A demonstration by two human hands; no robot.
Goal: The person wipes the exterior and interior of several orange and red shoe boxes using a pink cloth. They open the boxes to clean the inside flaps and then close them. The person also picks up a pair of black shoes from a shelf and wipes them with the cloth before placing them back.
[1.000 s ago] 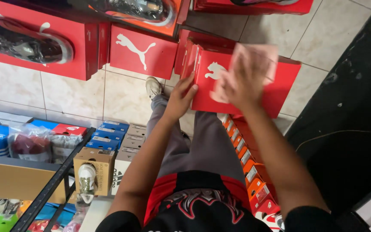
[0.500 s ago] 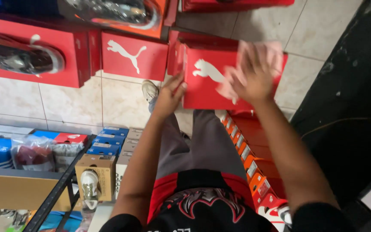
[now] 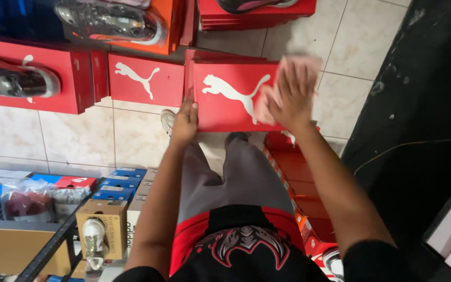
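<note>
Since the earlier frame the red shoebox (image 3: 230,96) sits squarer in my view and a little lower, and the right hand (image 3: 288,96) has slid with its cloth toward the box's right edge.

Left hand (image 3: 185,121): fingers closed on the near left corner of the box, thumb on the lid, steadying it. Right hand: open, palm flat, fingers spread, pressing a pale pink cloth (image 3: 283,78) onto the lid.

Position: box held in the air in front of me, above the tiled floor (image 3: 79,138) and my grey trouser legs, lid facing up.

Handling, my judgement: stiff cardboard, light for its bulk, smooth printed lid that may slip under a flat palm (contents not visible, so weight is uncertain). Best held at the corners or along the short edges, where the walls resist crushing; the lid centre would flex.

Count: one box in hand, one cloth. On the floor beyond, five more red or orange boxes in view, three carrying a shoe on top. A stack of orange boxes (image 3: 298,188) stands at my right; number not resolvable.
</note>
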